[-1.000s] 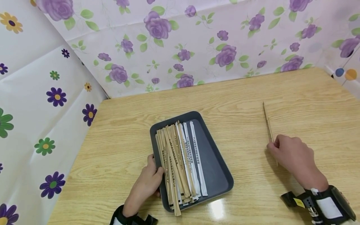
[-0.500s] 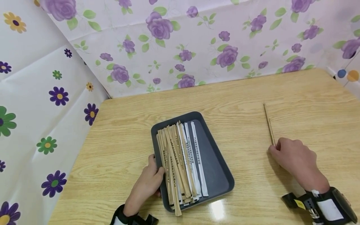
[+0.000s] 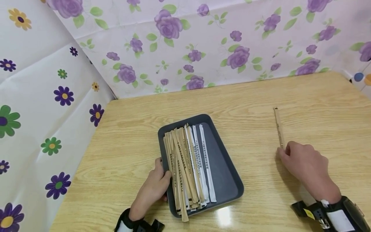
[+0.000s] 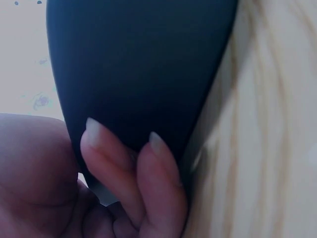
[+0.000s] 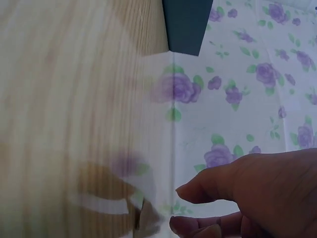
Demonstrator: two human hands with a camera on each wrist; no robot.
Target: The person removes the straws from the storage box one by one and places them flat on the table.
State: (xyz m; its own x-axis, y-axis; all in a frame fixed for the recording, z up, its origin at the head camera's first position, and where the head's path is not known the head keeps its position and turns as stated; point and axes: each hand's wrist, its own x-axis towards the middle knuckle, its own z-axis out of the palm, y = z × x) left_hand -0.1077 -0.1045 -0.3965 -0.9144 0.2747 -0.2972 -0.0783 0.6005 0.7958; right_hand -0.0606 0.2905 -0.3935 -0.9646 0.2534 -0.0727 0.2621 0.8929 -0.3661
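My left hand grips the left rim of a dark grey tray, thumb over the rim. In the left wrist view, fingers curl against the outside of the tray. Brown paper-wrapped straws fill the tray's left half, beside white-wrapped straws. One brown paper-wrapped straw lies flat on the table at the right, print showing. My right hand is at its near end, which the hand hides. The right wrist view has thumb and fingertips slightly apart, nothing visible between them.
The wooden table meets a sheet with purple roses at the back. Another flower-printed sheet stands along the left side. In the right wrist view, a corner of the tray rises above the table.
The straw by my right hand has gone from standing on its edge to lying flat, and its fingers have let go. The left hand and tray stay in place; the view shifts slightly.
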